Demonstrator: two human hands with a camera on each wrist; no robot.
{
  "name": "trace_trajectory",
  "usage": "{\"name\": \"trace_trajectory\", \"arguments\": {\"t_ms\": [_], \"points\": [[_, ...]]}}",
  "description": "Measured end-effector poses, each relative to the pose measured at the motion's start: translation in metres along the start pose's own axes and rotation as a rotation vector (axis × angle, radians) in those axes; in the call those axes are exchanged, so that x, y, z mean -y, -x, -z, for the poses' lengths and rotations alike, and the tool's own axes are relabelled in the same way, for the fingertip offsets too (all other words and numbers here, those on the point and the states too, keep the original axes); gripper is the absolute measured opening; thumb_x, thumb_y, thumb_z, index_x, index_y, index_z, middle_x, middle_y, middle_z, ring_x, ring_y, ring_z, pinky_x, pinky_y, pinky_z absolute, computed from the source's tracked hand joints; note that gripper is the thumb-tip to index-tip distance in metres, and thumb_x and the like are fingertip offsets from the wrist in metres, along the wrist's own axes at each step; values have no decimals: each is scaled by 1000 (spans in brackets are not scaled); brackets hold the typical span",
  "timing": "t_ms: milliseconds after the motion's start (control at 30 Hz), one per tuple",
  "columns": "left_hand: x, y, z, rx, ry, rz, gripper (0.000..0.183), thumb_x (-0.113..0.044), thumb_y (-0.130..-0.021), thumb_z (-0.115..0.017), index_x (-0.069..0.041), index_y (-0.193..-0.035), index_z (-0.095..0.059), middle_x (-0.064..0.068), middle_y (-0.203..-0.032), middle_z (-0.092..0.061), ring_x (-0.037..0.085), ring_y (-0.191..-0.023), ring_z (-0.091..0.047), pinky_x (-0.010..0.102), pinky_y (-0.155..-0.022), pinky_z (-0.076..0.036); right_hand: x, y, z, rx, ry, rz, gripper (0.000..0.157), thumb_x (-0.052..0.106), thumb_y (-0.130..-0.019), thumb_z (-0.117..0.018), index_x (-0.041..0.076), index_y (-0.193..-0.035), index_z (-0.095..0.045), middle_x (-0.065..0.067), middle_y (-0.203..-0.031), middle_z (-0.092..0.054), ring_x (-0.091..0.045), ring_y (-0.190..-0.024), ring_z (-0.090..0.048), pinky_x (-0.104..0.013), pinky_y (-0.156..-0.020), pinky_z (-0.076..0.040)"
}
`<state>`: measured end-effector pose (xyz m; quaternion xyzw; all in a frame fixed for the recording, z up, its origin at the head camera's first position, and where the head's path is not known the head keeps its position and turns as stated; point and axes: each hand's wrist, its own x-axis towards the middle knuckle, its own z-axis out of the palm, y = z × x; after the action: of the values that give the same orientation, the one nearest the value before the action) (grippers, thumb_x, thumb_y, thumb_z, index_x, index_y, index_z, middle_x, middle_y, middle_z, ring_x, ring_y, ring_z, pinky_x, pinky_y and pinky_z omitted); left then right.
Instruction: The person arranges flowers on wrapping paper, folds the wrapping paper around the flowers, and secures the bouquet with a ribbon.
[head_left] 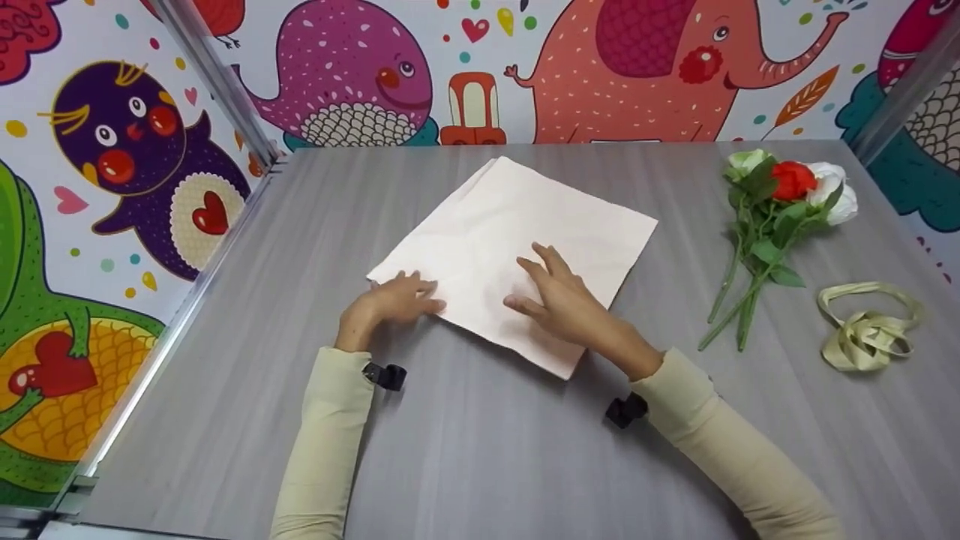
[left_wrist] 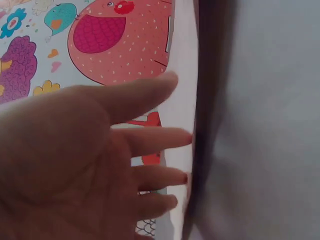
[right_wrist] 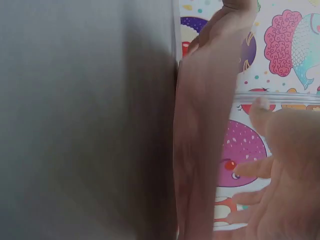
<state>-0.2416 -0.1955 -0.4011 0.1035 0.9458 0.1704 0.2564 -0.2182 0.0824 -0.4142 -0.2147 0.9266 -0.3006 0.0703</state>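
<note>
A folded sheet of pale pink wrapping paper (head_left: 510,217) lies at an angle on the table, its layers showing along the upper left edge. My left hand (head_left: 397,298) rests at the paper's left corner with loosely extended fingers. In the left wrist view, the left hand's fingertips (left_wrist: 185,138) reach the sheet's edge. Over the lower right part of the paper is my right hand (head_left: 566,304), fingers spread. The right wrist view has that hand (right_wrist: 290,170) above the paper (right_wrist: 200,150), with nothing gripped.
To the right lie artificial roses: one red (head_left: 793,181), one white (head_left: 832,196) and one pale green (head_left: 746,162), their stems crossing. A loose pale green ribbon (head_left: 862,345) is nearer the front. Printed panels (head_left: 480,75) stand behind the grey table (head_left: 480,465).
</note>
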Motion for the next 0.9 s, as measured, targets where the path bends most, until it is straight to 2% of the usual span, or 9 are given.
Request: {"name": "trace_trajectory", "arguments": {"t_ms": [133,267,367,500,600,733,767,833,900], "points": [[-19,8,-2,26,-55,-51,60,-42,-103,-49,-11,-154,-40,18,-161,-34,42,-153,-21,77,-114,-9,2,1,-2,34,-7,-62,79,49,-98,-59,5,-157,-30,-20,-168,-12,-41,-156,-8,-71,-115,-21],[-41,16,-6,73,-111,-169,59,-44,-102,-51,-14,-152,-43,16,-151,-50,37,-143,-44,68,-116,-25,-2,-1,-2,70,19,-144,82,48,-97,-61,2,-156,-28,-24,-166,-15,-43,-155,-12,-69,-117,-22],[-56,19,-13,142,-118,-269,58,-43,-102,-53,-14,-151,-45,16,-148,-54,33,-139,-49,55,-117,-34,-7,-3,-3,83,64,-203,86,47,-95,-64,-2,-156,-27,-28,-164,-16,-46,-154,-13,-70,-116,-22],[-71,21,-21,251,-107,-403,56,-40,-103,-53,-13,-151,-45,15,-146,-56,28,-138,-51,43,-115,-39,-15,-6,-2,90,150,-278,91,48,-92,-69,-3,-155,-27,-31,-162,-19,-49,-152,-13,-75,-113,-20],[-77,22,-25,283,-103,-472,54,-40,-103,-53,-14,-151,-46,13,-143,-60,22,-130,-57,40,-111,-43,-20,-8,0,96,206,-322,96,49,-88,-73,-2,-155,-28,-32,-162,-20,-52,-151,-12,-80,-110,-17],[-77,21,-26,206,-45,-482,54,-38,-103,-54,-16,-151,-46,13,-136,-64,18,-108,-58,38,-102,-46,-31,-11,5,134,241,-349,101,50,-84,-77,0,-156,-27,-33,-162,-18,-56,-150,-9,-84,-107,-12],[-76,20,-26,173,-21,-477,54,-38,-103,-54,-15,-151,-46,13,-139,-62,17,-109,-58,38,-103,-46,-34,-11,6,151,241,-349,101,50,-84,-77,0,-156,-26,-32,-163,-17,-57,-150,-8,-84,-106,-11],[-72,16,-26,102,33,-451,56,-36,-102,-56,-14,-152,-44,15,-147,-55,20,-124,-56,39,-110,-42,-39,-12,11,186,244,-328,99,48,-84,-77,2,-156,-28,-32,-163,-17,-58,-149,-9,-85,-105,-12],[-67,11,-26,37,84,-428,59,-34,-101,-59,-11,-153,-42,18,-153,-47,25,-140,-48,41,-117,-37,-43,-11,17,219,228,-298,97,46,-84,-78,4,-156,-29,-30,-163,-17,-59,-149,-8,-86,-104,-11]]}}
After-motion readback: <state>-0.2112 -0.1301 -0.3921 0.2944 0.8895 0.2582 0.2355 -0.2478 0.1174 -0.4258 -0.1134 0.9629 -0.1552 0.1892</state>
